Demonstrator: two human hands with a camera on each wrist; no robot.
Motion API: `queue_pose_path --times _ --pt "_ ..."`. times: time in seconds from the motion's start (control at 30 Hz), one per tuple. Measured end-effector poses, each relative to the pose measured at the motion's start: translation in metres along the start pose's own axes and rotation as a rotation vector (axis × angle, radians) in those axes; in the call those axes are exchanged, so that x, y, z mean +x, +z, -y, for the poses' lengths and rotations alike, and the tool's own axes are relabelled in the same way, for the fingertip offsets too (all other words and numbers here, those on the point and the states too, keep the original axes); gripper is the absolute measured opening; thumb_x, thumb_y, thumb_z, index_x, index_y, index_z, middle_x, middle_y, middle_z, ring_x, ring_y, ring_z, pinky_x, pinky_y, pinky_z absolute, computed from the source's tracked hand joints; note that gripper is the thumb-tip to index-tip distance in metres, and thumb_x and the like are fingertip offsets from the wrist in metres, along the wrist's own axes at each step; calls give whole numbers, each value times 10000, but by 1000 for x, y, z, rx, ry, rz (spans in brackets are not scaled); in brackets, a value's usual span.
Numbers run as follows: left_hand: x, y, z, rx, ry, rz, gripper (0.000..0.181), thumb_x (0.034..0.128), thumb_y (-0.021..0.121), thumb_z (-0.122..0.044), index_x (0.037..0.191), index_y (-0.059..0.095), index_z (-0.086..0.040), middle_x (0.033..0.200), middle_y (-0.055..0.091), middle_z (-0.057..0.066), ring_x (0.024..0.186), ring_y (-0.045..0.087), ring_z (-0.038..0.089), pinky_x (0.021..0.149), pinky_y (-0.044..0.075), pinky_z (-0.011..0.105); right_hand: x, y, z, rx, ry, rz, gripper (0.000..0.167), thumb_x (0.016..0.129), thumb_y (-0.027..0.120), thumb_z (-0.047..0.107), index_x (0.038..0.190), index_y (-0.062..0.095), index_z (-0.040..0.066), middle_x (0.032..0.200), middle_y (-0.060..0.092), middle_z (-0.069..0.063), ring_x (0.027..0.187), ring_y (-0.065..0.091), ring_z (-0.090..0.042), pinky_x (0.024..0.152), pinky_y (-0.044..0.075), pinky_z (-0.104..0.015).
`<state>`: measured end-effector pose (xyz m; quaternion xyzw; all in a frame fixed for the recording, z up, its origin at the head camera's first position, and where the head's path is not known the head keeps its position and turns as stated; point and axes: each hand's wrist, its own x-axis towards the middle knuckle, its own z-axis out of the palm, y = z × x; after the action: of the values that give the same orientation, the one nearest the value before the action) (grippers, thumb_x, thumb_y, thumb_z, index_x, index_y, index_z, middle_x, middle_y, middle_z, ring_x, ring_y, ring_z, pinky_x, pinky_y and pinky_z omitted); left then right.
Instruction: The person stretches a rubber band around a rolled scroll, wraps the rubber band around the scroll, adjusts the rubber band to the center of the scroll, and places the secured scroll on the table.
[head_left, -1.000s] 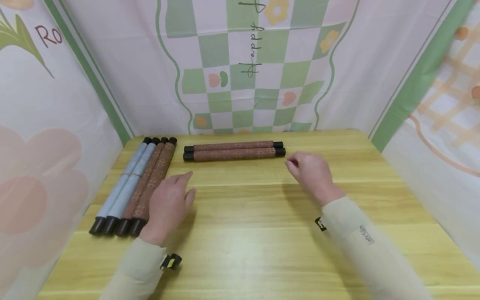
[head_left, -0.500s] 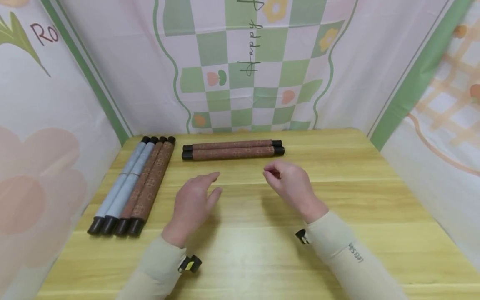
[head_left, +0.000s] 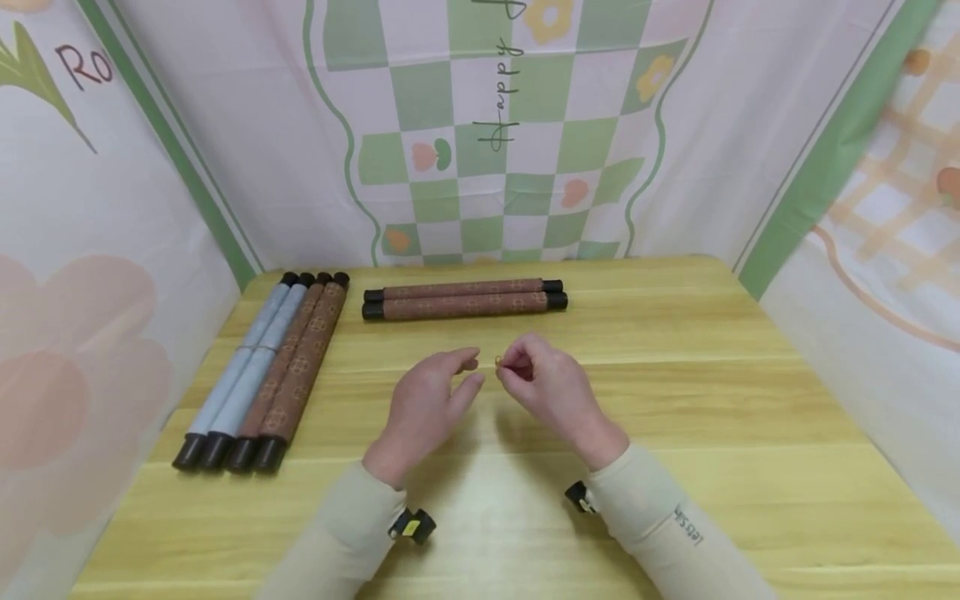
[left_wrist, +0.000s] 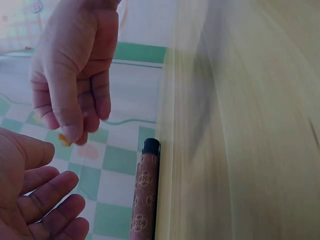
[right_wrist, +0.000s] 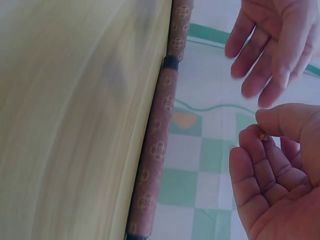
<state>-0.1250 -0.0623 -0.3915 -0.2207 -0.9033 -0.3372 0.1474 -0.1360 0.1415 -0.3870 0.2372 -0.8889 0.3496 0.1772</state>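
Note:
In the head view my right hand (head_left: 555, 392) is raised over the middle of the table, pinching a small yellowish rubber band (head_left: 498, 362) between thumb and forefinger. Most of the band is hidden by the fingertips; a bit of it shows in the left wrist view as an orange-yellow rubber band (left_wrist: 64, 140). My left hand (head_left: 427, 404) faces it a short gap away, fingers loosely extended and holding nothing. Beyond both hands, two brown patterned scrolls (head_left: 465, 305) with black end knobs lie side by side, parallel to the back edge.
On the left of the wooden table (head_left: 675, 350) lie two light-blue scrolls (head_left: 247, 367), bound by a thin band, and two brown patterned scrolls (head_left: 300, 367) beside them. A printed cloth (head_left: 480, 200) hangs behind the table and along both sides.
My left hand has moved right, away from the scrolls on the left. My right hand has come left and nearer, so the two hands now almost meet. The scrolls have stayed put.

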Motion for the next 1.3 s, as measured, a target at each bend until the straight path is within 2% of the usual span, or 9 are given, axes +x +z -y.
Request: queue_pose_path --times 0.13,0.23,0.4,0.5,0.7,0.9,1.0,1.13,1.3 --pt "2 5 -4 -67 -35 27 371 1049 632 -273 1352 684 -66 1202 757 92 1073 727 227 885 596 432 -2 3 5 30 4 4 198 893 788 42 989 618 72 886 733 -47 797 737 -173 721 626 -342" --pt "2 8 -6 -95 -42 24 336 1061 616 -289 1313 716 -91 1180 763 61 1049 726 193 870 593 407 -4 6 7 45 2 9 198 901 782 57 1000 612 70 893 746 -51 797 740 -172 716 628 -353" --pt "2 13 -7 -129 -41 -41 194 1045 651 -255 1119 782 -133 1031 773 -5 923 712 125 780 576 334 -7 7 9 52 10 -2 199 909 785 77 1022 622 77 903 762 -45 795 738 -156 712 621 -332" --pt "1 14 -8 -161 -58 -73 155 1029 677 -256 1055 779 -142 977 764 -25 868 697 104 757 563 313 -7 7 10 60 17 -9 196 911 788 84 1044 644 74 911 772 -46 800 741 -153 718 619 -323" --pt "-2 15 -8 -223 -81 -68 193 1025 680 -271 1121 763 -125 1032 761 -9 895 700 108 793 576 303 -6 6 10 87 52 5 179 930 773 97 1095 717 59 945 786 -45 838 749 -155 754 629 -364" --pt "-2 17 -7 -209 -41 -111 148 1020 689 -208 1100 760 -106 1017 752 11 876 681 116 766 568 298 -6 5 9 62 44 -2 114 942 773 129 1045 782 83 933 791 -11 812 731 -127 738 617 -334" --pt "-3 17 -7 -210 -36 -124 127 1027 681 -203 1077 753 -111 994 742 5 858 667 110 754 562 290 -7 4 10 82 63 3 67 948 777 159 1000 790 119 914 788 22 788 711 -99 716 599 -297" --pt "-4 15 -8 -255 -76 -111 134 1038 668 -239 1067 733 -126 971 726 -12 839 652 101 746 556 282 -8 2 12 135 126 22 47 962 766 198 980 778 156 905 776 64 786 691 -72 711 582 -270" --pt "-5 14 -8 -371 -165 -78 143 1038 665 -274 1063 694 -136 951 696 -24 832 630 109 742 543 281 -8 0 13 207 176 34 43 978 744 199 993 730 162 890 736 60 779 670 -94 700 571 -274"
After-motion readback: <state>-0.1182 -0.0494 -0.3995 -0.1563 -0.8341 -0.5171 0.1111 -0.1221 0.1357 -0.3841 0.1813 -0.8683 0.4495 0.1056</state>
